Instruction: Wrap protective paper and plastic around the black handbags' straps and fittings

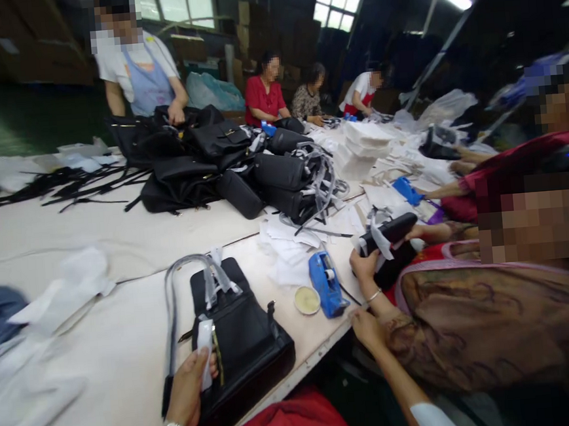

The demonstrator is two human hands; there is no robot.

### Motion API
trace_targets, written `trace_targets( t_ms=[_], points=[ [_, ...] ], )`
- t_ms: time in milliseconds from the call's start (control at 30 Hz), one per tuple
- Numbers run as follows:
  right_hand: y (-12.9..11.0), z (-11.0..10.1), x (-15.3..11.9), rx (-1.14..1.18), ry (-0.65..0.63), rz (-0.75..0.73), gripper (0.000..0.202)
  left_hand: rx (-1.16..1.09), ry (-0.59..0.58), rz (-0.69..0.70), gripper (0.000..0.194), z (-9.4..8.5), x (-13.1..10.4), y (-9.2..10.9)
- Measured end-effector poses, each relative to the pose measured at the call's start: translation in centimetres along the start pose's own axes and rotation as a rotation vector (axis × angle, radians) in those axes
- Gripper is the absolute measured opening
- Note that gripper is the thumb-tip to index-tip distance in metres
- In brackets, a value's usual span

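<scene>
"Make the black bag (243, 351) the middle of a clock. What is at 9?"

"The left hand (187, 385). Its fingers pinch a white strip (207, 353) on the bag."

"And at 10 or 11?"

"A long gray strap (169, 314), all wrapped up."

"Where is the bag?"

"It lies flat on the white table (130, 317), by the near edge. I think it is a bit soft and bendy, not too heavy, and maybe a little slippery. It won't break, but it could get scratched."

"Where do I grab it?"

"By its two sides, low down. The wrapped strap might slide."

"What is at 2?"

"A round roll (306, 300), then a blue tape holder (326, 285)."

"And at 3?"

"The right hand (367, 330), by the table edge. Its fingers are curled in. I can't tell if they hold anything."
</scene>
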State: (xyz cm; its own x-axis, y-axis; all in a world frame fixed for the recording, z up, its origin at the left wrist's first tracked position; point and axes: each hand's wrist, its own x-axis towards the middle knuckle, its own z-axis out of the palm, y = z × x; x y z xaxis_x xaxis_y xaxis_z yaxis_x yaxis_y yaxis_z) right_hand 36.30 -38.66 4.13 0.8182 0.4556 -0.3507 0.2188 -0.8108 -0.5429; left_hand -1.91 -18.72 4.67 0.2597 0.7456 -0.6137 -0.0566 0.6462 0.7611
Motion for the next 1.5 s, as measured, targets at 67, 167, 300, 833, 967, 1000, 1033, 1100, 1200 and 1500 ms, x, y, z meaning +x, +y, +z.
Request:
trace_targets(
  t_ms=[67,167,300,833,967,1000,1033,1100,1200,1500],
  points=[
    [0.2,0.0,-0.7,-0.109,-0.016,-0.043,0.016,0.006,0.000,0.018,0.035,0.2,-0.4,0.1],
    [-2.6,1.7,-1.3,-0.173,-0.002,-0.221,0.023,-0.006,0.019,0.047,0.035,0.3,-0.1,0.4],
    [-12.4,7.0,-5.8,0.187,-0.404,-0.502,0.033,-0.016,0.049,0.063,0.038,0.1,0.4,0.2],
    [-23.6,17.7,-11.6,-0.097,-0.646,-1.148,0.019,-0.015,-0.020,0.075,0.023,-0.5,0.3,-0.1],
    [-23.8,17.9,-11.4,-0.160,-0.642,-1.134,0.013,-0.004,-0.046,0.047,0.021,-0.5,0.4,0.2],
    [-23.8,18.0,-11.3,-0.159,-0.645,-1.104,0.012,0.002,-0.053,0.045,0.021,-0.5,0.4,0.3],
    [-23.8,18.1,-11.0,-0.153,-0.650,-1.069,0.015,0.009,-0.062,0.045,0.020,-0.4,0.5,0.4],
    [-23.9,18.3,-10.4,-0.128,-0.675,-1.005,0.027,0.023,-0.070,0.047,0.019,-0.2,0.6,0.4],
    [-24.1,18.5,-9.4,-0.080,-0.735,-0.957,0.036,0.050,-0.052,0.049,0.022,0.1,0.9,0.3],
    [-24.1,19.7,-8.8,0.087,-0.836,-0.784,0.039,0.028,0.073,-0.078,0.048,0.5,2.5,0.4]
  ],
)
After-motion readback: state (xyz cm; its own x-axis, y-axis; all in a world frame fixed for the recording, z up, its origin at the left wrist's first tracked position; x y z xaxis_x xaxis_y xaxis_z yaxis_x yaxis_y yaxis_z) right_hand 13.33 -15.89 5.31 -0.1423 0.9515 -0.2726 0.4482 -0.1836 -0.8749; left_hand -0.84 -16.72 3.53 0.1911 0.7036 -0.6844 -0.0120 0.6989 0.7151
